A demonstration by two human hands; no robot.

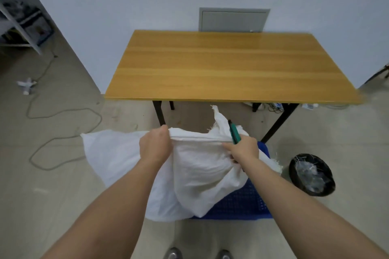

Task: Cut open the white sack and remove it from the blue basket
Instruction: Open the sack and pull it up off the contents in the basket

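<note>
— Head view: where is the left hand (155,145) sitting?

— It is gripping the hemmed top edge of the white sack (195,166), fingers curled tight over the fabric. The sack is bulging up out of the blue basket (242,202) on the floor, spilling over its left side.

— And the right hand (242,149)?

— It is pinching the same hem further along, while also clutching a green-handled cutter (233,132) — its tip is pointing up beside the sack's torn flap. Both hands are working in front of the wooden table (227,65), a black bin (311,174) to the right.
</note>
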